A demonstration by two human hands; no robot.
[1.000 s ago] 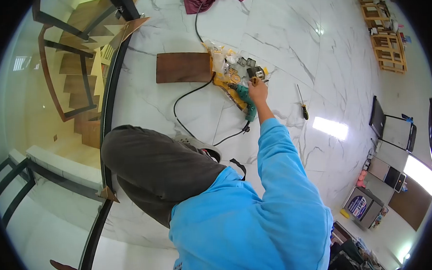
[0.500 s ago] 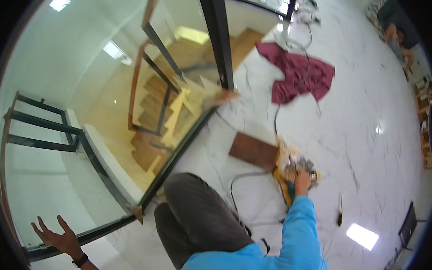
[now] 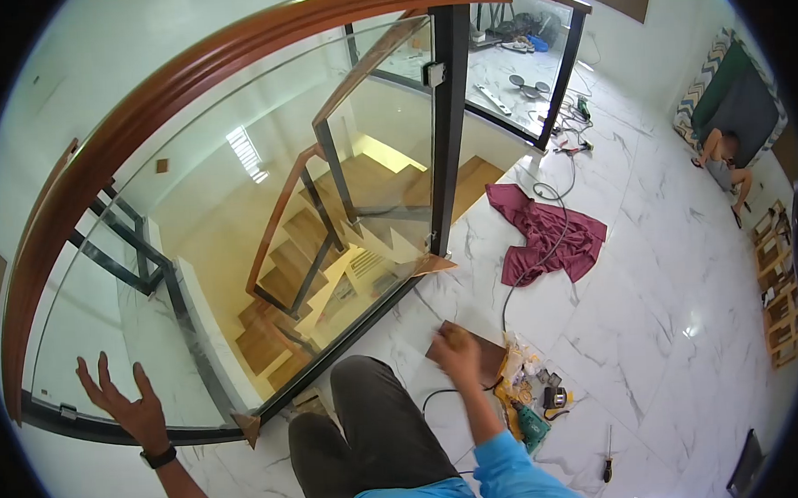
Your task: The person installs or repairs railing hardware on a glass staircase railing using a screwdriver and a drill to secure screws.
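Brown board (image 3: 490, 359) lies partly hidden behind the right hand (image 3: 458, 357).

Before you, the floor (image 3: 656, 327) shows smooth, glossy tile. Along its edge by the wooden stairs (image 3: 476, 185), you see clear glass (image 3: 202, 222), polished wood on the handrail (image 3: 318, 19), and a post (image 3: 448, 131) like painted metal. The cloth (image 3: 541, 238) has a light sheen. Your board (image 3: 490, 356) looks like smooth wood; your drill (image 3: 532, 428), matt plastic.
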